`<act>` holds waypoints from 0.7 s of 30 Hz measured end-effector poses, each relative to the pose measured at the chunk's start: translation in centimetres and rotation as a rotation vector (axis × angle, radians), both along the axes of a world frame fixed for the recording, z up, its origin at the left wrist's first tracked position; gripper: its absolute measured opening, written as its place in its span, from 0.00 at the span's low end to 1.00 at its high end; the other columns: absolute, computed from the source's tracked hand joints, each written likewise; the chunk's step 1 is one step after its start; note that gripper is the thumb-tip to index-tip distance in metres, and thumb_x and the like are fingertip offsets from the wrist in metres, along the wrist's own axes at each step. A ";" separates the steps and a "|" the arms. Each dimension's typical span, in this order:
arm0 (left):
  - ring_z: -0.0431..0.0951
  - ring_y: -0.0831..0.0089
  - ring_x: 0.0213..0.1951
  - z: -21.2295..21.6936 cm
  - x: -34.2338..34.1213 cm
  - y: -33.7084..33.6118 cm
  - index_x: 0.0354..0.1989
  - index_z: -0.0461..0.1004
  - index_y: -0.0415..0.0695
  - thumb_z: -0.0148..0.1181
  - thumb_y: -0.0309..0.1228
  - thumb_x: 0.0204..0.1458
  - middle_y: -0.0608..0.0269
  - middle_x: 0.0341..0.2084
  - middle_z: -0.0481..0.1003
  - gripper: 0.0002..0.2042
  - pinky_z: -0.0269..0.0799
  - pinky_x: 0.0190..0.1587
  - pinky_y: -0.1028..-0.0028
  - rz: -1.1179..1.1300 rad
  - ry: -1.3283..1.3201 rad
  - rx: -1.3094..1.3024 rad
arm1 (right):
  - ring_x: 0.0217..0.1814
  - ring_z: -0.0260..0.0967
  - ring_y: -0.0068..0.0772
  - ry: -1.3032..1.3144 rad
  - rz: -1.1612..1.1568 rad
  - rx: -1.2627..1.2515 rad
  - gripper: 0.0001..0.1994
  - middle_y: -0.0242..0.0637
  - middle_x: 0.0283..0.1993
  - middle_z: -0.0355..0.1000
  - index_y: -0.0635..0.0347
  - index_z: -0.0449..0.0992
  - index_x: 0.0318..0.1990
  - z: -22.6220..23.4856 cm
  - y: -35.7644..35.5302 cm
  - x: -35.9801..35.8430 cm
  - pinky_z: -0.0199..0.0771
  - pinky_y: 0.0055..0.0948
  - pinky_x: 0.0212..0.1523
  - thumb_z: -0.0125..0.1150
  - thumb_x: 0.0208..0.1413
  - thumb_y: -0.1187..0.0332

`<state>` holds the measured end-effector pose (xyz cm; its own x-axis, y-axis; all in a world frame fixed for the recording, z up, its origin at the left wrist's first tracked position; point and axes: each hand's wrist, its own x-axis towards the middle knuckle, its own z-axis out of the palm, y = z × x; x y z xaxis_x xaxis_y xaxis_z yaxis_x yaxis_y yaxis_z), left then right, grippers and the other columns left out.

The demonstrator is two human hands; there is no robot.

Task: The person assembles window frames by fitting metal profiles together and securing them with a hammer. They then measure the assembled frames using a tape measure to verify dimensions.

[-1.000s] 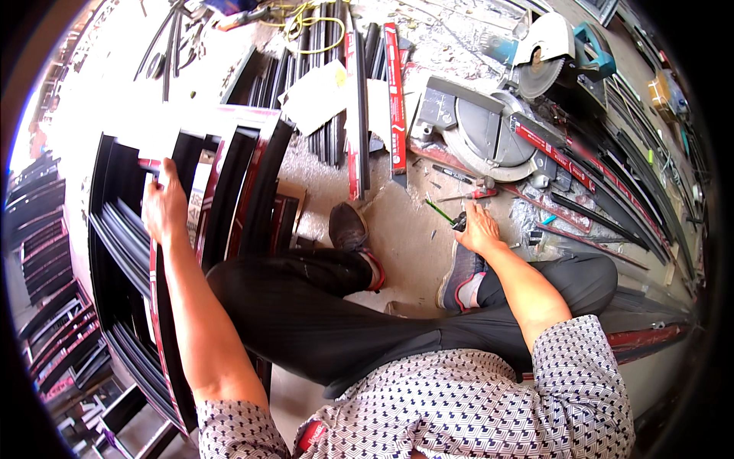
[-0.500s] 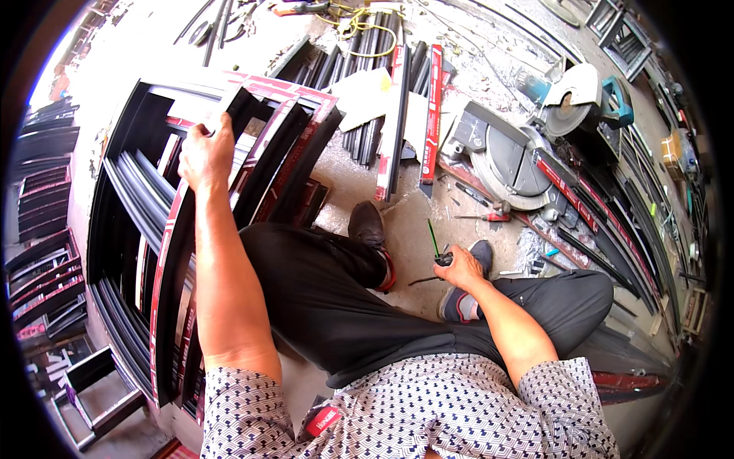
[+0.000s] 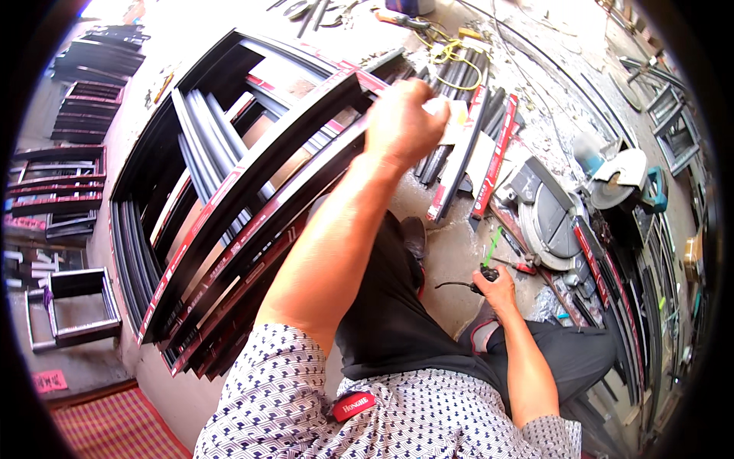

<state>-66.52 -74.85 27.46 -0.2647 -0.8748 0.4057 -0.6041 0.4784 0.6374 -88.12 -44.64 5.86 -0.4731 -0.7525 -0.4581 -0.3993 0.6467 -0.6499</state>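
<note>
Several dark metal frames [image 3: 264,147] with red-and-white strips lean together at my left, with loose black bars across them. My left hand [image 3: 401,126] reaches over their upper right corner. Its fingers are curled closed and slightly blurred; whether they grip a frame's edge is hidden. Low between my knees, my right hand [image 3: 497,292] is closed round a small black tape measure [image 3: 482,280]. A short bright green blade [image 3: 493,245] sticks up from it, and a dark strap hangs off to the left.
Black profiles [image 3: 456,180] and a red-striped bar [image 3: 495,157] lie ahead on the floor, near a yellow cord [image 3: 451,57]. A mitre saw [image 3: 547,218] stands to the right, beside long dark bars [image 3: 623,306]. More frames [image 3: 88,111] lie at far left.
My left hand has moved right, from a front frame bar to the frames' far corner. My view has turned, shifting the scene. The tape measure stays in my right hand.
</note>
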 end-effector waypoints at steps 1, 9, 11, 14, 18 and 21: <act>0.84 0.51 0.44 0.1 -0.8 0.5 0.41 0.83 0.39 0.66 0.46 0.57 0.46 0.37 0.83 0.19 0.78 0.51 0.57 -0.043 -0.052 0.040 | 0.38 0.81 0.37 -0.078 -0.031 -0.085 0.30 0.46 0.36 0.81 0.67 0.77 0.44 1.7 -0.5 0.1 0.79 0.38 0.43 0.76 0.49 0.47; 0.85 0.47 0.44 -1.5 -5.1 5.0 0.44 0.81 0.32 0.62 0.62 0.58 0.38 0.36 0.83 0.35 0.79 0.49 0.58 -0.433 -0.143 0.474 | 0.36 0.70 0.27 0.039 0.049 -0.319 0.26 0.39 0.33 0.74 0.63 0.73 0.45 8.6 -5.3 -1.2 0.74 0.33 0.41 0.79 0.50 0.53; 0.85 0.47 0.44 -1.8 -5.5 6.6 0.45 0.81 0.33 0.62 0.63 0.58 0.38 0.38 0.83 0.36 0.79 0.50 0.57 -0.542 -0.140 0.561 | 0.36 0.73 0.27 0.036 0.083 -0.348 0.22 0.40 0.33 0.76 0.61 0.74 0.45 10.8 -6.3 -1.2 0.75 0.32 0.40 0.77 0.53 0.58; 0.85 0.46 0.42 -5.2 -6.5 8.0 0.46 0.80 0.33 0.63 0.61 0.59 0.39 0.37 0.83 0.34 0.79 0.49 0.57 -0.700 -0.094 0.595 | 0.36 0.77 0.30 -0.011 0.131 -0.378 0.17 0.42 0.34 0.79 0.60 0.76 0.44 13.2 -7.9 -0.8 0.77 0.34 0.40 0.76 0.54 0.64; 0.85 0.48 0.39 -4.0 -7.4 8.8 0.43 0.80 0.34 0.62 0.56 0.62 0.39 0.33 0.82 0.29 0.77 0.46 0.55 -0.694 -0.117 0.736 | 0.37 0.77 0.24 0.133 0.295 -0.492 0.15 0.34 0.34 0.79 0.57 0.78 0.47 15.1 -8.5 -1.9 0.77 0.30 0.41 0.75 0.54 0.71; 0.81 0.60 0.31 -5.0 -8.0 8.4 0.36 0.79 0.31 0.58 0.49 0.67 0.42 0.26 0.79 0.25 0.75 0.39 0.57 -0.654 -0.114 0.776 | 0.45 0.82 0.50 0.177 0.334 -0.481 0.19 0.46 0.43 0.81 0.57 0.80 0.47 15.6 -8.8 -2.4 0.80 0.41 0.46 0.78 0.48 0.67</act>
